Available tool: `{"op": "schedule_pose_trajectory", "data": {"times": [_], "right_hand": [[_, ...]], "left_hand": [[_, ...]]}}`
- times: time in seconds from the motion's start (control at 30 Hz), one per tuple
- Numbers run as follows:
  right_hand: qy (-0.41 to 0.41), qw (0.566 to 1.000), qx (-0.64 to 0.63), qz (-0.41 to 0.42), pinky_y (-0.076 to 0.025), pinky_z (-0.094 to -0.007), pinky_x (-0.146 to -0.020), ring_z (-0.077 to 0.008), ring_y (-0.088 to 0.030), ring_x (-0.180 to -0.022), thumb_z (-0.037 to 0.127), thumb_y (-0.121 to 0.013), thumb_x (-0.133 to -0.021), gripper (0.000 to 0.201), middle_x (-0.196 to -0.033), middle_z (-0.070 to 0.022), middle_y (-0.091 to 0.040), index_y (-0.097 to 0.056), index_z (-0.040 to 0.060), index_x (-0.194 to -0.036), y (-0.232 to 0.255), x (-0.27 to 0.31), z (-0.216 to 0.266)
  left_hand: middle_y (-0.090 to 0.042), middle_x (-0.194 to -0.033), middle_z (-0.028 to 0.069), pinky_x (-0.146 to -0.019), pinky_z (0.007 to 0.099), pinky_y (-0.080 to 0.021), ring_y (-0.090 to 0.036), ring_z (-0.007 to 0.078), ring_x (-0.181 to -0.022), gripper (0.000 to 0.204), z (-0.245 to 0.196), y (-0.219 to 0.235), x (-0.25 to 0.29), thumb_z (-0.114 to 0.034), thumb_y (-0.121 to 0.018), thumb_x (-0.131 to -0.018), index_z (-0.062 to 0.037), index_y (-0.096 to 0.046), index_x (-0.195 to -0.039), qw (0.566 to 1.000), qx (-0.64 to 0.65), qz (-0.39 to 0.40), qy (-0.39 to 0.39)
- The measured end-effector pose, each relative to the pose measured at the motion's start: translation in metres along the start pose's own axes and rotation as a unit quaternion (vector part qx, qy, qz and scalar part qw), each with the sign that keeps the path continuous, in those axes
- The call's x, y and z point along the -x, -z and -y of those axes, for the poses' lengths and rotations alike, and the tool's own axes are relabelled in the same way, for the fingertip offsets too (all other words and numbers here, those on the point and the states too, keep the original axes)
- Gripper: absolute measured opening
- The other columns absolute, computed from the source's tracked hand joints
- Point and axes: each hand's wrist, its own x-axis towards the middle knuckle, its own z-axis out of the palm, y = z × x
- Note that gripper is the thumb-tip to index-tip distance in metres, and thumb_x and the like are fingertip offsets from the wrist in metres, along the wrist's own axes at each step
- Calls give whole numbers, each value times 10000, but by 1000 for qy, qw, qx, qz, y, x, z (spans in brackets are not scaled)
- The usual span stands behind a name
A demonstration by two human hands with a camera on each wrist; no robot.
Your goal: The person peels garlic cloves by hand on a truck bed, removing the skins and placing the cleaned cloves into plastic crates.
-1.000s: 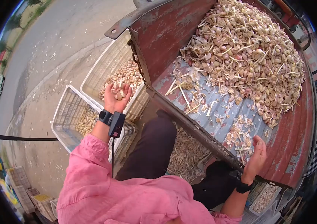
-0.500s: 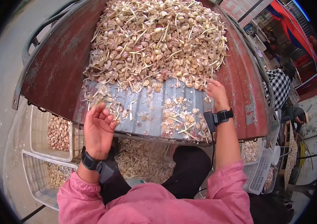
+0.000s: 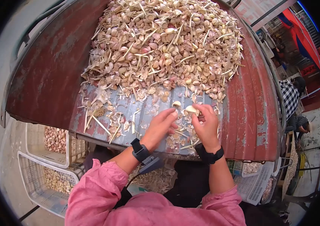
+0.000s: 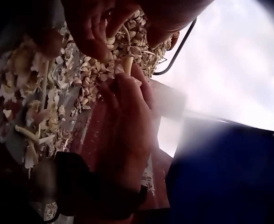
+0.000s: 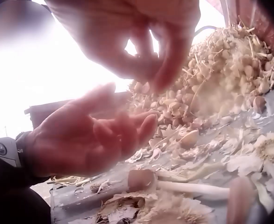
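Note:
My right hand [image 3: 207,130] pinches a pale garlic clove [image 3: 191,109] between thumb and fingers, over the front of a ribbed metal bed. The left wrist view shows this clove [image 4: 128,65] sticking up from the fingertips. Close on its left, my left hand [image 3: 158,129] reaches in with fingers loosely bent; in the right wrist view the palm of this left hand [image 5: 81,144] is turned up. Another clove [image 3: 176,104] shows just beyond the left fingertips. Behind both hands rises a large heap of garlic cloves [image 3: 163,49] mixed with dry stems and skins.
Red, flaking metal walls [image 3: 54,64] flank the bed. Skins and stems [image 3: 103,126] litter its front. Two white crates, a rear one [image 3: 69,147] and a front one [image 3: 35,180], stand at lower left with cloves inside. A person in a checked shirt [image 3: 290,96] is at right.
The left hand held several cloves over the left crates, then came up to the bed without them. The right hand moved from the heap's edge toward the middle with a clove. The head view swung right.

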Motion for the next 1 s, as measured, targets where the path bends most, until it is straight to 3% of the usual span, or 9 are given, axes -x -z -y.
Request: {"op": "schedule_pose_trajectory", "data": {"times": [0.3,0.33,0.37,0.47,0.5,0.6,0.63,0.73,1.0], "right_hand": [[163,985,44,22,-414,-265,-493,-160,-539,-607,44,-539,-730,278,-786,-72,-526,-520,35,-1007,-4,33,25],[-9,972,-221,78,-421,-270,-520,-169,-543,-612,59,-540,-738,275,-786,-71,-536,-522,41,-1012,1,36,18],[-180,858,-464,125,-427,-276,-548,-177,-547,-617,74,-541,-746,272,-785,-69,-546,-523,46,-1016,6,39,13],[-250,932,-252,66,-426,-249,-611,-152,-553,-708,100,-547,-776,279,-880,-65,-555,-522,42,-1047,9,19,5],[4,998,67,5,-420,-233,-671,-117,-530,-836,124,-549,-801,289,-959,-63,-538,-525,40,-1076,12,14,3],[5,999,36,34,-398,-208,-700,-72,-481,-868,120,-549,-809,295,-976,-50,-508,-527,28,-1088,23,8,14],[-154,957,-224,99,-389,-213,-698,-75,-462,-833,97,-544,-810,292,-933,-37,-500,-526,23,-1092,21,9,23],[-81,928,-266,248,-378,-197,-681,-70,-443,-777,81,-538,-815,286,-904,-16,-486,-528,19,-1095,13,11,24],[-166,817,-449,321,-433,-230,-690,-116,-538,-834,15,-561,-761,301,-932,-49,-521,-434,4,-1035,27,10,45]], "left_hand": [[-571,-778,24,-578,220,-464,-539,79,-630,269,9,-14,14,-182,-534,-841,-2,-530,-1042,987,54,114,-102],[-567,-774,16,-581,221,-467,-539,80,-632,274,9,-14,16,-189,-532,-842,-4,-529,-1044,984,95,135,-67],[-567,-774,16,-581,221,-467,-539,80,-632,274,7,-15,16,-189,-532,-842,-4,-529,-1044,984,94,136,-65],[-554,-763,11,-570,224,-465,-537,80,-636,299,4,-16,12,-218,-521,-848,-8,-523,-1061,978,170,116,6],[-547,-755,11,-565,222,-464,-520,70,-621,313,3,-15,10,-228,-516,-851,-8,-516,-1073,978,178,106,18],[-530,-733,5,-557,220,-465,-485,56,-587,347,-1,-8,5,-245,-509,-853,-12,-489,-1110,976,171,128,39],[-520,-718,-1,-555,219,-468,-467,51,-568,369,-1,-6,5,-251,-508,-853,-16,-469,-1135,974,156,158,49],[-509,-705,-6,-533,225,-475,-432,49,-530,408,-10,-11,12,-238,-543,-832,-29,-415,-1158,971,170,165,30],[-552,-814,65,-491,233,-474,-517,90,-570,425,-12,-6,17,-180,-611,-778,-44,-375,-1104,978,30,202,-38]]}}
